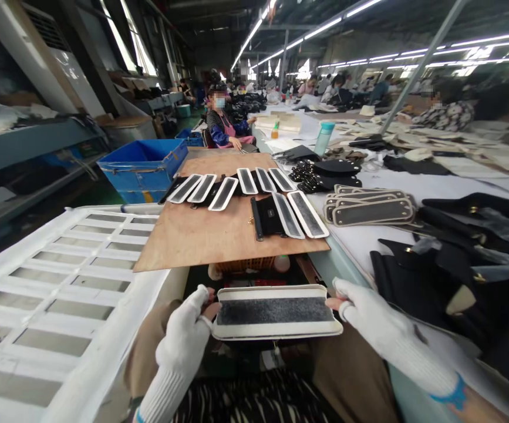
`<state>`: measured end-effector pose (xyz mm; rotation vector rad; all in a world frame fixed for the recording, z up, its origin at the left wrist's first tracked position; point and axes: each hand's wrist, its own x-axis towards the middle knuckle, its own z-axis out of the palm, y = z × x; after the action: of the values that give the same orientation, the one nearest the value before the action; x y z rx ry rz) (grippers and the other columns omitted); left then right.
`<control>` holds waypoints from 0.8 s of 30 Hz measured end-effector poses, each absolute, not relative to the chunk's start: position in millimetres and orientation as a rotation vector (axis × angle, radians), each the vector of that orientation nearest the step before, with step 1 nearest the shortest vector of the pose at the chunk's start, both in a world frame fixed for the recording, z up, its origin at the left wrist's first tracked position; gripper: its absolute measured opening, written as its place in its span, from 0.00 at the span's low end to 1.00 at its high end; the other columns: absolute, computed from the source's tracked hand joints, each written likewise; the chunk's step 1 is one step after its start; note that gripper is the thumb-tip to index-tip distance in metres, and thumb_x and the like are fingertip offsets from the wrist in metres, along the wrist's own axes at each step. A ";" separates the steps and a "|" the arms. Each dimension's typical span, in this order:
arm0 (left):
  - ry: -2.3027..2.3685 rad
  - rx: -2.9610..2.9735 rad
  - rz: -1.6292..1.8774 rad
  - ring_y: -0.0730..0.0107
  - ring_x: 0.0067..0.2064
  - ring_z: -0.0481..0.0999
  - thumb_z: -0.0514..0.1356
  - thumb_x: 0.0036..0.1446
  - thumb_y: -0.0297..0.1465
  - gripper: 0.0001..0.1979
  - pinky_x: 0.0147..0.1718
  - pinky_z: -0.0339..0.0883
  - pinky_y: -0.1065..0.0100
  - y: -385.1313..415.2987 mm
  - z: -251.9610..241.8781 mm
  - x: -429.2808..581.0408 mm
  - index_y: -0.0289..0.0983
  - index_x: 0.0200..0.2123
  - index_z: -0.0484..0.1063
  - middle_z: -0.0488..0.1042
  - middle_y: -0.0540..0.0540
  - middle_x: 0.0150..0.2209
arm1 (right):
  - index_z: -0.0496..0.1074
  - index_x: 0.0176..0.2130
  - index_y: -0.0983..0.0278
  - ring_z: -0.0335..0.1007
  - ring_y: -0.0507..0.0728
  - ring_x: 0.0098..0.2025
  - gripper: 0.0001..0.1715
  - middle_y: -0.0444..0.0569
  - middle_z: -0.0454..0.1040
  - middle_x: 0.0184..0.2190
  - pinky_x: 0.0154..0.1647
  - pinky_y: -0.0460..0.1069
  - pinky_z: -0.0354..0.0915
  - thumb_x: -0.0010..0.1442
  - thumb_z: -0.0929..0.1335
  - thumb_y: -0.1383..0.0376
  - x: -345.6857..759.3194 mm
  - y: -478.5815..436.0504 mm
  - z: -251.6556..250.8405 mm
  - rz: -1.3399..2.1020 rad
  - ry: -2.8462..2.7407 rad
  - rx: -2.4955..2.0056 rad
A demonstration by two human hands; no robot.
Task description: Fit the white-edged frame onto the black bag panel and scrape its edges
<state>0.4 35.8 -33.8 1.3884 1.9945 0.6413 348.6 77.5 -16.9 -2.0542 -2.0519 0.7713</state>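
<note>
Flat cream-edged panel held crosswise below the plywood board, long axis left to right. Left hand and right hand, both gloved, each pinch one end, thumbs apparently on top; both equally near.

Both hands wear white knitted cotton gloves with the fingertips cut open: the left hand has a ribbed cuff edged in blue, the right hand a blue-trimmed cuff too. Brown trousers cover the lap.
</note>
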 end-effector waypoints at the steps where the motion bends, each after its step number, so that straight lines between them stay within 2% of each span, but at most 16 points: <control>1: 2.004 1.452 0.647 0.59 0.57 0.74 0.55 0.61 0.37 0.18 0.60 0.63 0.62 37.6 -31.0 4.5 0.39 0.52 0.71 0.77 0.44 0.53 | 0.61 0.30 0.60 0.64 0.55 0.29 0.10 0.46 0.70 0.29 0.31 0.51 0.56 0.62 0.64 0.59 338.2 75.7 -9.9 0.569 -2.130 -2.028; 4: 1.946 1.694 0.603 0.62 0.60 0.71 0.54 0.63 0.34 0.15 0.62 0.60 0.65 48.2 -24.7 16.2 0.43 0.50 0.75 0.76 0.48 0.56 | 0.66 0.36 0.60 0.68 0.58 0.39 0.01 0.50 0.73 0.41 0.39 0.53 0.60 0.62 0.64 0.66 295.5 77.5 3.9 0.235 -2.374 -1.717; 5: 1.906 1.741 0.578 0.63 0.59 0.72 0.53 0.63 0.33 0.15 0.61 0.61 0.67 52.6 -23.7 19.1 0.44 0.49 0.76 0.76 0.49 0.56 | 0.68 0.38 0.61 0.68 0.60 0.43 0.04 0.51 0.73 0.43 0.43 0.53 0.61 0.60 0.66 0.69 280.5 80.8 4.7 0.179 -2.455 -1.597; 7: 1.851 1.763 0.528 0.64 0.58 0.73 0.53 0.62 0.32 0.15 0.58 0.63 0.69 60.4 -23.4 22.5 0.43 0.49 0.76 0.77 0.49 0.55 | 0.70 0.39 0.62 0.68 0.60 0.46 0.07 0.51 0.73 0.43 0.46 0.53 0.61 0.58 0.67 0.71 254.8 90.3 1.0 0.140 -2.575 -1.461; 10: 1.837 1.744 0.474 0.64 0.58 0.73 0.55 0.61 0.32 0.17 0.55 0.65 0.69 66.7 -25.8 22.2 0.42 0.52 0.75 0.76 0.48 0.56 | 0.71 0.39 0.62 0.69 0.58 0.44 0.06 0.49 0.74 0.42 0.41 0.51 0.61 0.58 0.67 0.70 233.4 105.1 -10.4 0.215 -2.695 -1.401; 12: 1.834 1.741 0.445 0.63 0.57 0.74 0.54 0.61 0.32 0.16 0.51 0.67 0.69 67.5 -26.4 21.2 0.43 0.50 0.75 0.77 0.48 0.55 | 0.71 0.37 0.62 0.70 0.58 0.42 0.05 0.48 0.74 0.40 0.38 0.51 0.60 0.58 0.67 0.70 229.6 110.5 -16.2 0.252 -2.729 -1.404; 16: 1.828 1.780 0.373 0.65 0.47 0.78 0.53 0.59 0.30 0.12 0.39 0.66 0.71 67.4 -19.9 21.7 0.44 0.41 0.76 0.80 0.50 0.44 | 0.71 0.37 0.63 0.69 0.58 0.42 0.07 0.49 0.74 0.39 0.36 0.51 0.59 0.58 0.65 0.71 231.7 111.6 -17.8 0.239 -2.782 -1.379; 19: 1.809 1.834 0.316 0.68 0.37 0.77 0.54 0.51 0.24 0.11 0.31 0.59 0.72 69.2 -12.0 22.0 0.42 0.33 0.74 0.78 0.51 0.34 | 0.71 0.36 0.62 0.69 0.57 0.42 0.09 0.48 0.73 0.38 0.37 0.51 0.58 0.56 0.64 0.73 231.3 111.7 -13.8 0.271 -2.798 -1.320; 21: 1.779 1.881 0.294 0.69 0.35 0.75 0.54 0.47 0.23 0.11 0.29 0.56 0.71 70.6 -8.0 21.4 0.41 0.31 0.72 0.76 0.52 0.32 | 0.71 0.35 0.62 0.68 0.56 0.42 0.12 0.46 0.72 0.38 0.37 0.50 0.57 0.55 0.63 0.75 227.8 113.1 -11.2 0.327 -2.785 -1.260; 24: 1.739 1.941 0.266 0.69 0.38 0.75 0.53 0.45 0.22 0.14 0.31 0.57 0.71 72.0 -3.4 20.3 0.42 0.34 0.73 0.77 0.52 0.36 | 0.71 0.33 0.62 0.68 0.54 0.41 0.13 0.45 0.71 0.36 0.36 0.50 0.57 0.55 0.62 0.76 218.7 115.2 -8.9 0.395 -2.774 -1.190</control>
<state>20.3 72.0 -3.4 1.9415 1.7388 0.2658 218.7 115.2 -8.9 -1.1897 -2.7741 0.3946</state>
